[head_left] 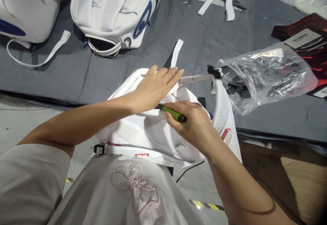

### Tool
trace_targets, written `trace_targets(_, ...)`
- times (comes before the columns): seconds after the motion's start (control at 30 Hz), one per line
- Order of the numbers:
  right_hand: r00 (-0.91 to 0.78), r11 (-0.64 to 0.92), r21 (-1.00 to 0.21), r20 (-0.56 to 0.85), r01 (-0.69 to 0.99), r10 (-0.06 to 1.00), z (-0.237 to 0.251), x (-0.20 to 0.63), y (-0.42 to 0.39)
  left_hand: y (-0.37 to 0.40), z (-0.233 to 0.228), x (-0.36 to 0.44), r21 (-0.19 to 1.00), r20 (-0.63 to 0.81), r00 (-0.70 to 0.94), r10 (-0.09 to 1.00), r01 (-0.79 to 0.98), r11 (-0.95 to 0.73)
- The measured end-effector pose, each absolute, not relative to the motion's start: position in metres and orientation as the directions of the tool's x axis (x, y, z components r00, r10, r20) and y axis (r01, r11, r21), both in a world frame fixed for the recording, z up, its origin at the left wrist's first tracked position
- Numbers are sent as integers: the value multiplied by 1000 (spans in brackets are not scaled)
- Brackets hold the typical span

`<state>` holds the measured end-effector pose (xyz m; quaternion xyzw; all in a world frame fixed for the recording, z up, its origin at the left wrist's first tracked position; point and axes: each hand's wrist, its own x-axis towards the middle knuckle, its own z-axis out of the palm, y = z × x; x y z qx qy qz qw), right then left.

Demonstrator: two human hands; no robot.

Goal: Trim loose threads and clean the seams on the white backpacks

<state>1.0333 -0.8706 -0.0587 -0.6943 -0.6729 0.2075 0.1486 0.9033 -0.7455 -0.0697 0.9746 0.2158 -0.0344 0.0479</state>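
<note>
At far left, two finished white backpacks (pixel 112 10) are lying on the grey padded surface (pixel 63 78), well apart from the work. Moving inward, the left hand (pixel 153 87) is pressing flat on the upper part of a white backpack (pixel 153 133) that is resting against the person's front at the near edge of the surface; its fingers (pixel 170 74) are stretched out straight and close together, gripping nothing — they are only pinning the fabric down. Just beside it, touching the same panel, the right hand (pixel 194 123) is holding a green-handled tool (pixel 172 112), its fingers curled closed around the handle, with the working tip pointing under the left palm; the tip itself is hidden, so what kind of tool it is cannot be told. To do this step well, the left hand is best kept spreading the fabric taut next to the tip, with its fingertips lying clear of the tool's path, and the right hand is best kept guiding the tool at a shallow angle, with short strokes, so the mesh panel is not being snagged. A shoulder strap (pixel 224 116) with a red label is hanging off the bag's right side. Farther right, a clear plastic bag (pixel 268 75) of small dark parts is lying on the surface, near the bag but not touching the hands — with dark red cartons (pixel 306 34) behind it.
</note>
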Motion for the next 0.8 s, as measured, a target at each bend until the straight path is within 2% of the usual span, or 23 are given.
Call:
trace_targets(0.17,13,-59,-510,-93,858,996,-57,1031,-868,-745,-68,903,91,-94,907,411,419,-904)
trace_targets(0.37,20,-69,-441,-114,895,993,-52,1027,-866,-744,-65,903,8,-119,911,395,399,-917)
trace_targets(0.5,41,-90,-412,-126,907,991,-50,1026,-865,-744,-67,902,-6,-100,918,384,386,-923)
trace_targets(0.63,50,-103,-431,-133,896,990,-50,1024,-866,-743,-70,901,-25,-90,917,388,387,-922)
trace_targets(0.73,93,-130,-397,-112,909,989,-53,1022,-868,-741,-71,901,-34,-86,924,372,370,-928)
trace_targets(0.8,91,-117,-416,-83,902,992,-55,1021,-869,-739,-72,900,-31,-87,929,360,359,-933)
